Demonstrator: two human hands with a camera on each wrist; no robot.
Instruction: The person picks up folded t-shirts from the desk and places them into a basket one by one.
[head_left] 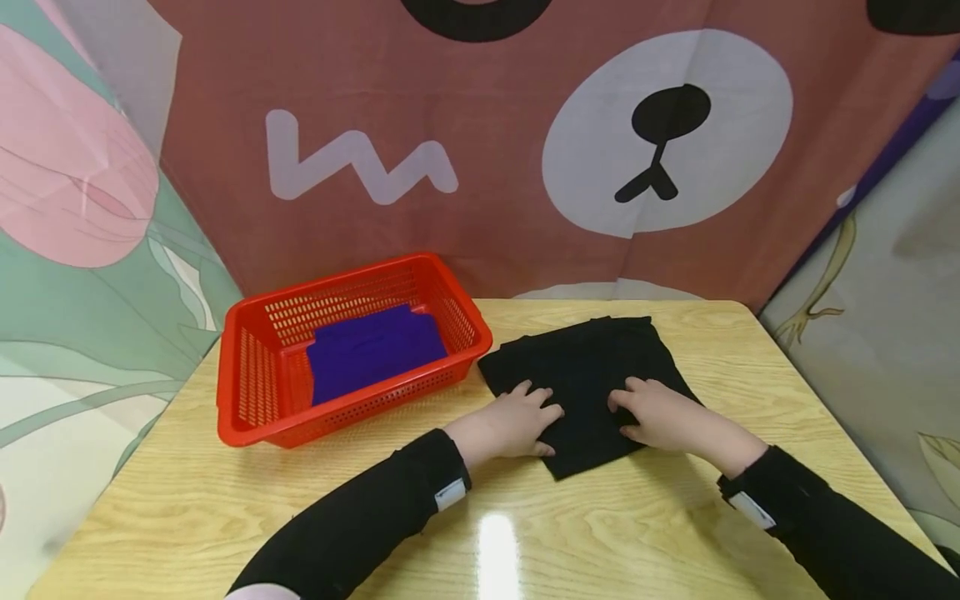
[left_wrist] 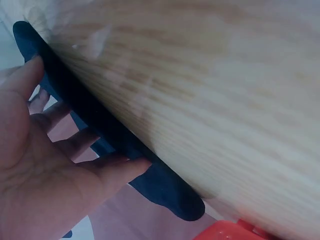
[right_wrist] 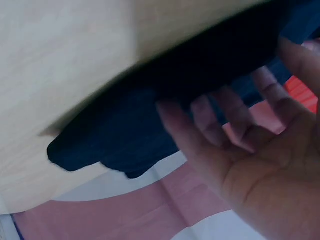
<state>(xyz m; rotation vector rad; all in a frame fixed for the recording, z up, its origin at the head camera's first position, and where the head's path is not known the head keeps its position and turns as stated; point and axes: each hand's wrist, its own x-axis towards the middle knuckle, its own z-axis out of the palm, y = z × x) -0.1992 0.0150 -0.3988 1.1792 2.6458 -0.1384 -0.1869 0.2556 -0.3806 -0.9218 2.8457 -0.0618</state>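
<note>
A black piece of clothing [head_left: 588, 375], its exact kind unclear, lies spread flat on the table, slightly askew. On its left part rests my left hand [head_left: 517, 421], fingers spread and touching the cloth. My right hand [head_left: 663, 417] touches the right part with its fingertips, the fingers loosely bent. In the left wrist view, the fingers of the left hand [left_wrist: 55, 145] lie apart against the dark fabric [left_wrist: 107, 120]. The right wrist view has the right hand [right_wrist: 260, 160] with fingers spread at the dark fabric [right_wrist: 130, 120]. Neither hand visibly pinches it.
A red plastic basket [head_left: 258, 433] stands left of the black cloth, close to its corner. Inside lies a folded purple-blue cloth [head_left: 375, 350]. The wooden table [head_left: 360, 533] ends at the back against a printed curtain [head_left: 495, 233].
</note>
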